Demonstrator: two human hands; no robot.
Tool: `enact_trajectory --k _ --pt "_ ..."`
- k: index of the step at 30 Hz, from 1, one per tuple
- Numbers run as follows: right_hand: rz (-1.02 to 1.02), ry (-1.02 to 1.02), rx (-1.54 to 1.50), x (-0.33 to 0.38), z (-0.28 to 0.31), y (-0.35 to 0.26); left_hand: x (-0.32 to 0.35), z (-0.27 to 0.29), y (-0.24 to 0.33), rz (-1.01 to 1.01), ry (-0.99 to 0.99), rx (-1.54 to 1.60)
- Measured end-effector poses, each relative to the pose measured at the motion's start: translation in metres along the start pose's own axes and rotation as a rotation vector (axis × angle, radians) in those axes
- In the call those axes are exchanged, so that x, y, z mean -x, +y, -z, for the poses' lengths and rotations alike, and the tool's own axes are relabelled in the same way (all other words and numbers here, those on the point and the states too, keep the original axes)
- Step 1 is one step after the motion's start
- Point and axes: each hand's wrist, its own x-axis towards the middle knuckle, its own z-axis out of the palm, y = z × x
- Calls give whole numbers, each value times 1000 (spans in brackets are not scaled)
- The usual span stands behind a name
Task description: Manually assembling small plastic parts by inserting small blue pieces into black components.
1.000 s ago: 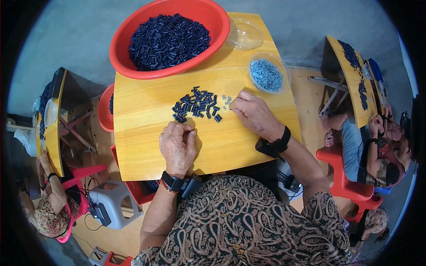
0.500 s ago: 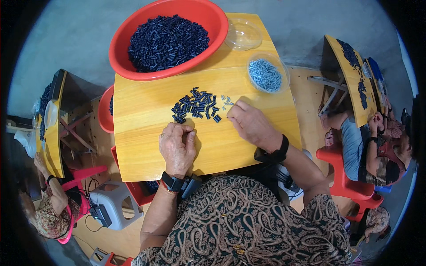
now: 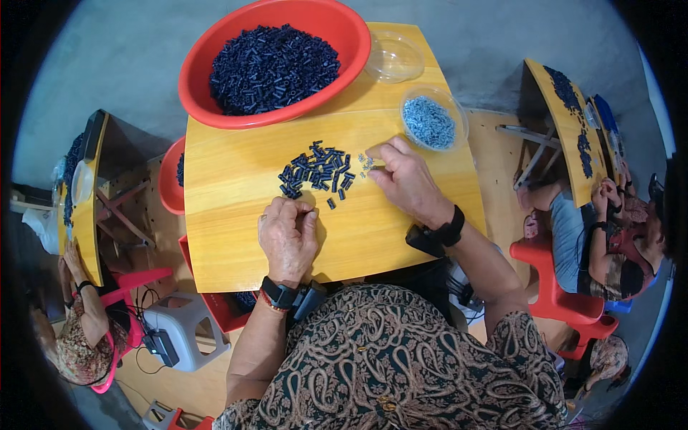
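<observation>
A loose heap of short, dark blue tube-shaped pieces point(image 3: 313, 170) lies mid-table. Just to its right is a small scatter of silvery, screw-like bits point(image 3: 365, 163). My right hand point(image 3: 410, 183) is over those bits, thumb and forefinger apart, with nothing visible between them. Below the heap rests my left hand point(image 3: 288, 238), its fingers closed in a pinch. Whatever those fingers hold is hidden from view. One dark tube point(image 3: 331, 203) sits apart from the heap, near my left fingertips.
At the table's point(image 3: 236, 236) far left a red basin point(image 3: 197, 100) holds a mound of dark tubes. A clear tub point(image 3: 428, 123) of silvery bits and a clear empty-looking dish point(image 3: 395, 57) stand far right. Other people work at tables on both sides.
My right hand has shifted away from me to the silvery bits, and its thumb and forefinger have parted. A dark tube now lies nearer my left hand, which stays almost still.
</observation>
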Motion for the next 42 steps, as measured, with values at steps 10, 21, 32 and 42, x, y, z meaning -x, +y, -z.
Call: enact_trajectory --k 10,21,32,42 --pt "99 -147 135 -14 -7 6 0 0 0 6 -1 -3" --pt "46 -53 -33 -15 3 19 1 -1 1 19 -9 -7" --pt "36 -96 66 -5 8 10 0 -2 0 -16 5 -20" --pt "66 -13 16 -7 3 17 0 -2 1 3 -3 -4"
